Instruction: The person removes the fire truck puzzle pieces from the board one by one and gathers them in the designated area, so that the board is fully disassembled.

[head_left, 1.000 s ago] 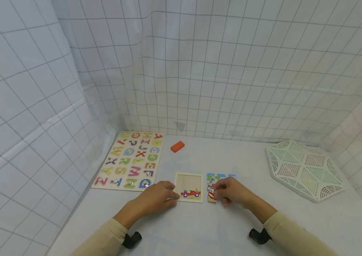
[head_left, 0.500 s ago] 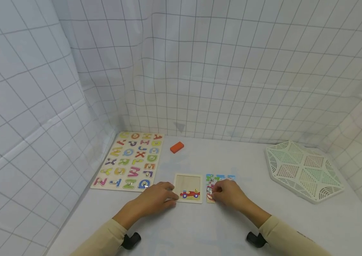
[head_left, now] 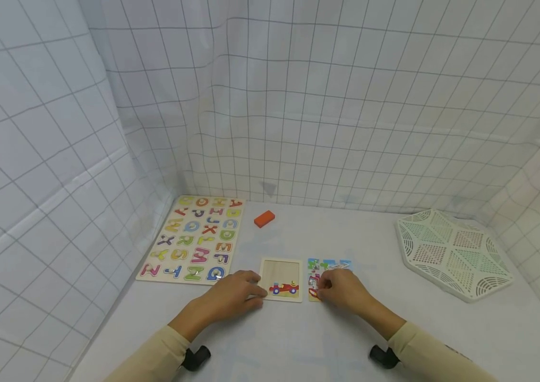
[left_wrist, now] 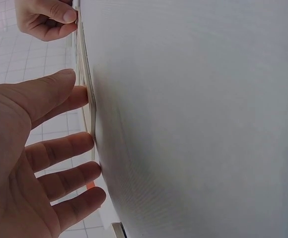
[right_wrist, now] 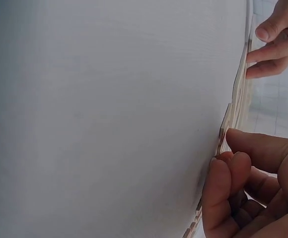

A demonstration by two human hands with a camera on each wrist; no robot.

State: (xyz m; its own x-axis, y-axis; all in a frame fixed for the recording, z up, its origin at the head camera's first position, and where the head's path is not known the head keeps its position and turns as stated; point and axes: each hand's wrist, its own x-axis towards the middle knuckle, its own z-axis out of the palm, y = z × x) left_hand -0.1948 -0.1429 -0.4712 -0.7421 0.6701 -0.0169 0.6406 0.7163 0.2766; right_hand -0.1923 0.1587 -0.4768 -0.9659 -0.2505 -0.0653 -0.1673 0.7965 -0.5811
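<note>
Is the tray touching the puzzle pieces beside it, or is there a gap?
Apart. The head view shows a narrow strip of white table running between the tray and the puzzle pieces.

In the right wrist view, I see the right hand (right_wrist: 263,188) pinching a thin wooden piece (right_wrist: 226,120) on the white surface (right_wrist: 109,119); above, the left hand (right_wrist: 283,47) touches a wooden frame (right_wrist: 239,82).
</note>
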